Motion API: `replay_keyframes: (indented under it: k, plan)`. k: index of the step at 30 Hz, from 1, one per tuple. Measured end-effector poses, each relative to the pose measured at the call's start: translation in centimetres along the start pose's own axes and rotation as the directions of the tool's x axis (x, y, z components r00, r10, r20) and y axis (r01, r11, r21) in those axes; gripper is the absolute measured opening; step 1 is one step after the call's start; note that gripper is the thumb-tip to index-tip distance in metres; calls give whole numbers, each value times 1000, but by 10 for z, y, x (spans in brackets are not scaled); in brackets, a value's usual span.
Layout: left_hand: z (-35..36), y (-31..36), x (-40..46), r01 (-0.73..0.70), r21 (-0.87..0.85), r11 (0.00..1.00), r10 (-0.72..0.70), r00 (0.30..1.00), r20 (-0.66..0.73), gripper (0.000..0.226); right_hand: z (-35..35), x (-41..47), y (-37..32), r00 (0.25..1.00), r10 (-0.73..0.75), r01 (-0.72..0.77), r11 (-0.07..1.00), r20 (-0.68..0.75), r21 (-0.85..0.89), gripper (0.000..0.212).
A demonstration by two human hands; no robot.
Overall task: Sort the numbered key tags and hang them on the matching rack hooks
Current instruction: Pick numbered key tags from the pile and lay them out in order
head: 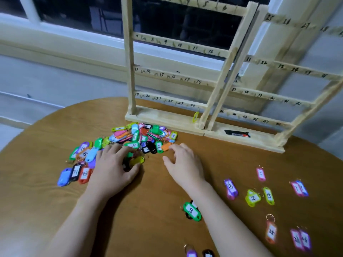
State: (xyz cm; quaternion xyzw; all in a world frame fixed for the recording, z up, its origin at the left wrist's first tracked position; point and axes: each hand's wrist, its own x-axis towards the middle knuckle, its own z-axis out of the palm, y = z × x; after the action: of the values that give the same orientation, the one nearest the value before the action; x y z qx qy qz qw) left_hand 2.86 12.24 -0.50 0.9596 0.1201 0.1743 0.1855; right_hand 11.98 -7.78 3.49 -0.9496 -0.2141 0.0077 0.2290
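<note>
From the head camera, a round wooden surface point(46, 201) carries a heap of coloured key tags point(141, 136) at its far middle, just in front of two wooden racks. The left rack point(130, 71) has rails numbered up to 24, and one yellow tag point(195, 116) hangs at its lowest rail near 24. The right rack point(274, 98) stands beside it with rails marked from 25 to 48; a black object point(237, 134) lies on its base.

The left hand point(113, 167) lies over the near edge of the heap, fingers curled round a yellow tag point(137, 161) and something black under it. The right hand point(182, 164) hovers just right of the heap, fingers spread and relaxed, holding nothing.

Sorted tags lie apart on the right: pink 5 point(260, 174), purple 13 point(231, 189), yellow 14 point(252, 198) and 15 point(268, 195), orange 25 point(271, 231). A green 20 point(192, 211) lies near the right forearm.
</note>
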Motion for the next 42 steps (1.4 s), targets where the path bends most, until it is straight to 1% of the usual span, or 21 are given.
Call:
replay_keyframes:
  k: [4, 7, 9, 12, 15, 17, 21, 24, 27, 28, 29, 30, 32, 34, 37, 40, 42]
  plan:
    - [4, -2, 3, -51, -28, 998, 51, 999, -7, 26, 9, 22, 0, 998, -13, 19, 995, 68, -97, 46]
    - [7, -1, 4, -80, -33, 996, 79, 996, -30, 15, 11, 33, 1, 997, -43, 52, 985, 59, -163, 46]
    - [8, -1, 4, -88, -19, 996, 87, 995, -49, 11, 11, 38, -1, 996, -69, 78, 980, 56, -184, 41]
    - [9, 0, 5, -84, -16, 996, 82, 994, -77, 12, 11, 40, -2, 992, -110, 119, 972, 56, -200, 32]
    - [8, 1, 4, -87, -37, 996, 84, 992, -92, 22, 11, 39, 1, 990, -140, 143, 970, 32, -199, 28]
    - [7, 1, 4, -83, -31, 996, 80, 993, -88, 30, 12, 38, 5, 987, -158, 159, 964, 25, -214, 28]
    - [8, 0, 5, -28, -28, 999, 25, 995, -92, 42, 13, 39, 11, 982, -189, 190, 951, 28, -243, 38]
    - [8, 1, 4, -41, -3, 999, 41, 995, -91, 35, 15, 39, 13, 979, -202, 200, 949, 16, -242, 38]
    - [9, 1, 6, -50, 13, 999, 51, 994, -94, 26, 20, 36, 18, 973, -229, 212, 943, -37, -256, 31]
    - [10, 1, 6, -54, 9, 998, 55, 994, -99, 23, 22, 35, 19, 972, -224, 204, 953, -66, -225, 29]
    - [10, 1, 6, -59, 7, 998, 60, 993, -103, 20, 24, 33, 18, 978, -188, 174, 974, -92, -146, 28]
    - [10, 2, 7, -65, 6, 998, 65, 992, -109, 19, 24, 32, 16, 987, -122, 120, 992, -101, -26, 27]
    - [10, 2, 7, -70, -2, 998, 70, 990, -120, 17, 23, 30, 12, 998, 18, -6, 974, -52, 228, 26]
    - [10, 2, 7, -74, -8, 997, 72, 988, -134, 14, 18, 29, 10, 996, 85, -83, 924, 12, 374, 34]
    - [9, 4, 7, -92, -28, 995, 85, 978, -193, 8, 8, 27, 9, 989, 108, -145, 862, 103, 486, 43]
    - [4, 11, 6, -114, -85, 990, 88, 961, -262, 7, 6, 27, 11, 986, 96, -149, 874, 135, 463, 46]
    - [1, 13, 6, -142, -109, 984, 105, 952, -287, 9, 6, 29, 15, 984, 97, -158, 860, 149, 485, 43]
